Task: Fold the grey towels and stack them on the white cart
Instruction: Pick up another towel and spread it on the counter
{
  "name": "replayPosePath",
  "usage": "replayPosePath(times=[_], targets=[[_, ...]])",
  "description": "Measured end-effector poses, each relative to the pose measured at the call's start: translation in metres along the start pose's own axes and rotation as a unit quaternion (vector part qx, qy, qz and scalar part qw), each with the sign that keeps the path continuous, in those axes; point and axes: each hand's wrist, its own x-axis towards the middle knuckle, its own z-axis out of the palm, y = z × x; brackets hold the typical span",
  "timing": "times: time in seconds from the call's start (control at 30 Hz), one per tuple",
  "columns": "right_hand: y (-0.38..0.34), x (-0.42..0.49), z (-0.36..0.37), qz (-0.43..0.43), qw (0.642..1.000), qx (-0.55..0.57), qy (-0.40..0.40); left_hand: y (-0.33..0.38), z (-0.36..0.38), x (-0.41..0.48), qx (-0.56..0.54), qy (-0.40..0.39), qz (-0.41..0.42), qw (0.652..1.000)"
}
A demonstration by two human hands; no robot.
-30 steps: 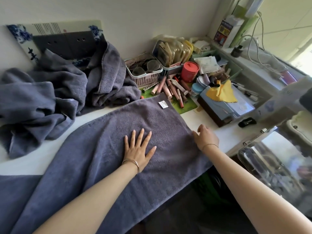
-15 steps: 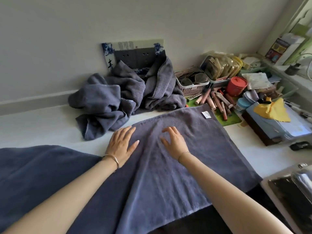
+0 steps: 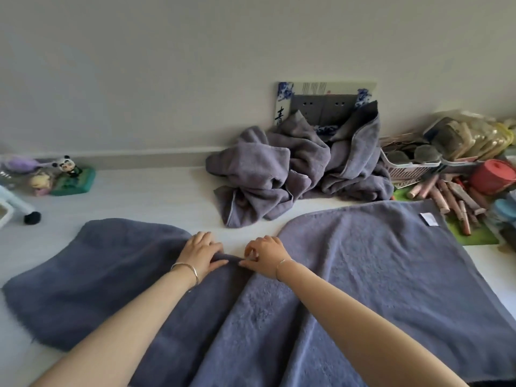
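Hiding fingertips point(image 3: 215, 251), towel point(image 3: 363, 275) ridge.

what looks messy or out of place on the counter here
The towel under both hands is bunched into a ridge at its far edge, where the left hand and right hand pinch it. Behind, a crumpled towel pile slumps against the wall, covering part of the outlet panel.

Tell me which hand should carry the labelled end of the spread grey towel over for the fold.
Right, probably. The right hand lies on the side of the spread grey towel that bears the white label; the left hand would have to cross over. Both now pinch the bunched middle.
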Motion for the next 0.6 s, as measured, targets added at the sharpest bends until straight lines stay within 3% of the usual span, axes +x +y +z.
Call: replayPosePath(times=[0.1, 0.2, 0.27, 0.37, 0.5, 0.6], targets=[[-0.010, 0.007, -0.004, -0.026, 0.999, -0.026, -0.025, -0.011, -0.007, -0.002, -0.062, 0.091, 0.010, 0.994], [-0.018, 0.016, -0.025, -0.040, 0.986, 0.109, 0.122, -0.028, -0.018, 0.004, -0.110, 0.214, -0.044, 0.970], [-0.026, 0.027, -0.043, -0.043, 0.963, 0.135, 0.229, -0.036, -0.034, 0.009, -0.148, 0.258, -0.103, 0.949], [-0.040, 0.049, -0.054, -0.023, 0.959, 0.097, 0.267, -0.052, -0.040, 0.010, -0.189, 0.245, -0.149, 0.939], [-0.048, 0.069, -0.038, 0.086, 0.985, 0.015, 0.147, -0.090, -0.030, -0.020, -0.163, 0.182, -0.222, 0.944], [-0.077, 0.081, -0.026, 0.056, 0.986, 0.058, 0.147, -0.137, -0.022, -0.054, -0.146, 0.141, -0.286, 0.936]])
